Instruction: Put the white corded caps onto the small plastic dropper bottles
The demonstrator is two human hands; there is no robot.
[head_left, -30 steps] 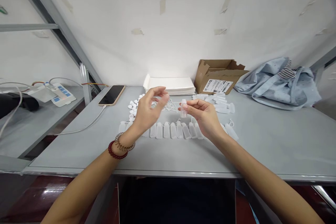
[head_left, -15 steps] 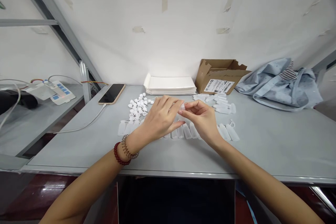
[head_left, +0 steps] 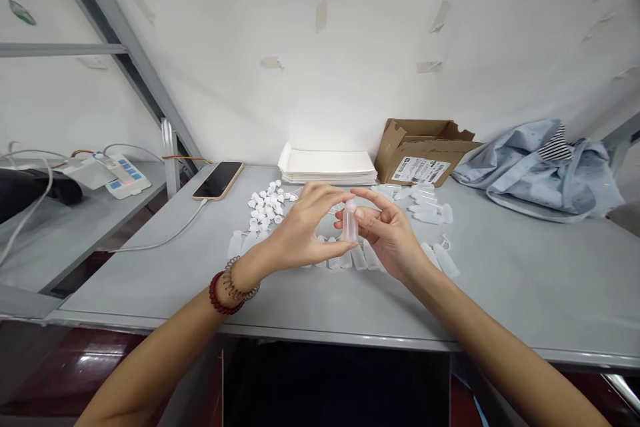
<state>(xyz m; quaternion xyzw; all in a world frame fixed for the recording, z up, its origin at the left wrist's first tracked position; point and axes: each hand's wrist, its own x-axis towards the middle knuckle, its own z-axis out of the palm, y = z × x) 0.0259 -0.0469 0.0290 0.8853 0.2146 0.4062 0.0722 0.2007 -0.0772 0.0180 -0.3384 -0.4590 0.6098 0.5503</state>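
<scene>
A small translucent plastic bottle [head_left: 351, 223] stands upright between my hands, above the table. My right hand [head_left: 393, 233] pinches its upper part between thumb and fingers, the index finger stretched over the top. From the other side my left hand [head_left: 300, 223] spans the bottle, thumb at its base and fingertips at its top. Below and behind the hands runs a row of similar bottles [head_left: 445, 260], partly hidden by them. White caps [head_left: 267, 203] lie in a loose heap beyond my left hand. More clear bottles [head_left: 427, 212] lie beyond my right hand.
A stack of white sheets or trays [head_left: 327, 167] lies against the wall. Beside it stands an open cardboard box [head_left: 423, 157], with a light blue cloth bag [head_left: 540, 167] at the right. A phone [head_left: 219, 180] with its cable [head_left: 175, 235] rests on the left of the table [head_left: 530, 280].
My hands have turned the bottle upright into plain sight. The left hand's thumb and fingers have spread along its length. The view has shifted slightly.
</scene>
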